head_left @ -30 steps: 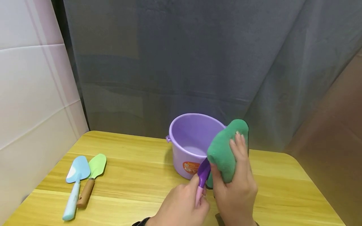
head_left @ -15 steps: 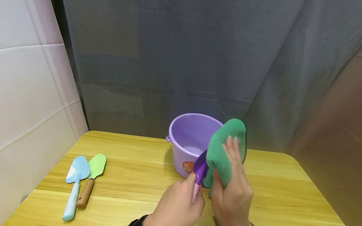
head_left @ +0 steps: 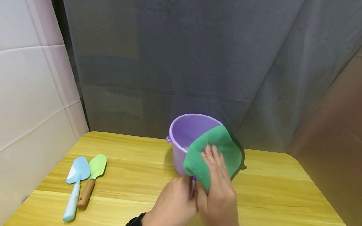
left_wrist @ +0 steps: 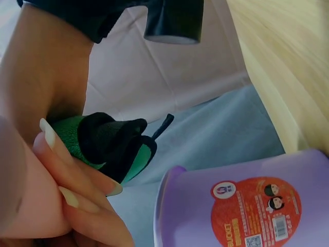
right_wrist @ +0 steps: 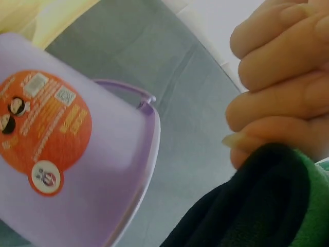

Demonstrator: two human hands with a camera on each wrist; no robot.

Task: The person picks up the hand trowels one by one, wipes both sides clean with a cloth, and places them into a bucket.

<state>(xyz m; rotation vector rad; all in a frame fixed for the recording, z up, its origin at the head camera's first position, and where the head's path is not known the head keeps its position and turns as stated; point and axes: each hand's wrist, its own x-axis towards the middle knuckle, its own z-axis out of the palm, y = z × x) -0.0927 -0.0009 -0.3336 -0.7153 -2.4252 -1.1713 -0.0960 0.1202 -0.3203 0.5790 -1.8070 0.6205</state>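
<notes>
In the head view my left hand (head_left: 172, 201) grips the pink handle of a small purple trowel (head_left: 193, 184). Its blade is hidden behind a green cloth (head_left: 200, 153). My right hand (head_left: 219, 191) holds this cloth against the trowel, fingers stretched along the green side and thumb nearer the handle. A dark underside of the cloth (right_wrist: 252, 200) shows in the right wrist view, beside the curled fingers (right_wrist: 277, 72) of the left hand. Just beyond both hands stands a purple bucket (head_left: 178, 158), partly covered by the cloth; its orange label (left_wrist: 257, 211) appears in the left wrist view.
On the left of the wooden table (head_left: 135, 163) lie a light blue trowel (head_left: 75, 185) and a green trowel (head_left: 97, 166) with a brown handle, their blades touching. A grey curtain (head_left: 169, 62) hangs behind, and a white panel (head_left: 34, 78) borders the left side.
My right hand and the cloth have moved left and a little down, over the trowel's blade, which was partly visible before. The left hand has shifted slightly left. The bucket stays put.
</notes>
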